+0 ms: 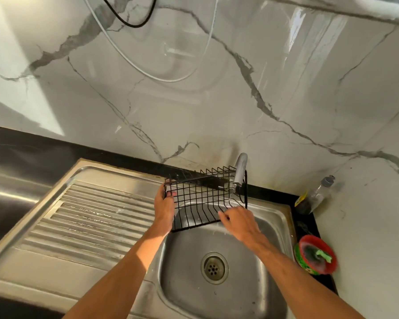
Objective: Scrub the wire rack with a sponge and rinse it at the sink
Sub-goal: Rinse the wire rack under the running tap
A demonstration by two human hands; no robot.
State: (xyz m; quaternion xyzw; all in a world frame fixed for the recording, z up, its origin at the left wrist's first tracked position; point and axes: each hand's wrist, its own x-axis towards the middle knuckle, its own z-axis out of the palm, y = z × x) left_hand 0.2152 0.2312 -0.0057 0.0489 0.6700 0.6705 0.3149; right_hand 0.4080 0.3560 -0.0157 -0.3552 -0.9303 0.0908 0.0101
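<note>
A black wire rack (200, 199) is held over the back of the steel sink (217, 245), under the grey tap (240, 168). A thin stream of water falls from the tap onto the rack's right side. My left hand (164, 208) grips the rack's left end, fingers curled through the wires. My right hand (237, 221) rests on the rack's lower right wires, fingers touching them; whether they pinch a wire is unclear. A green sponge (324, 255) lies in a red bowl (316, 254) on the counter at the right.
A ribbed steel drainboard (90, 217) lies left of the basin. The drain (214, 268) sits in the basin's middle. A clear plastic bottle (316, 196) stands in the back right corner. A marble wall with hanging cables rises behind the sink.
</note>
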